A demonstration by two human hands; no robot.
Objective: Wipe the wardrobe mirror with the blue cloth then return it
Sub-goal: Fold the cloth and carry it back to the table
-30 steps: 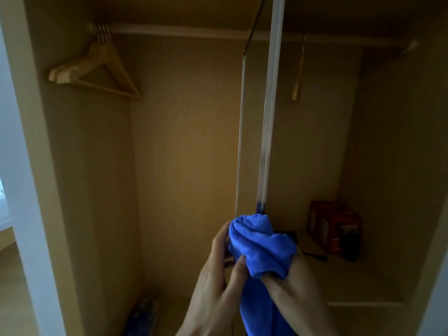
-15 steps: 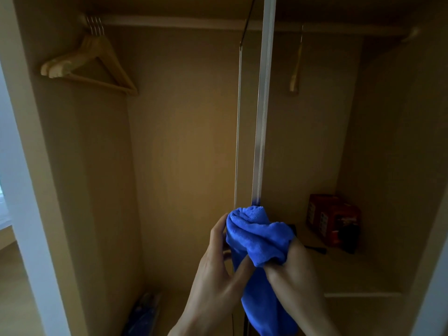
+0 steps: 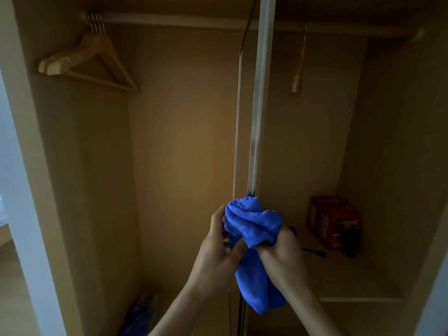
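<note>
the blue cloth (image 3: 253,225) is bunched up in front of the open wardrobe, at the lower end of the visible silver edge of the mirror door (image 3: 258,117). its top fold touches or just covers that edge, and a faint blue tint shows on the strip right above it. the left hand (image 3: 214,248) curls round the cloth's left side with the thumb laid against the folds. the right hand (image 3: 282,251) grasps it from the right, fingers dug into the wad. so each grip is closed on the cloth, and a long tail of fabric hangs down between the wrists.

the mirror door is seen edge-on and runs up the middle of the view, splitting the wardrobe interior in two. the hands and cloth hide the part of the edge behind them. whether the cloth presses on the glass face itself cannot be told.

a bundle of wooden hangers (image 3: 89,61) hangs from the rail (image 3: 169,20) at upper left. a single hanger (image 3: 299,66) hangs right of the door edge. a red box (image 3: 333,221) stands on the shelf (image 3: 358,282) at right, with a thin black object (image 3: 314,251) lying just beside it, near the right hand. a bluish patterned thing (image 3: 143,309) lies on the wardrobe floor at lower left, too dim to identify.
</note>
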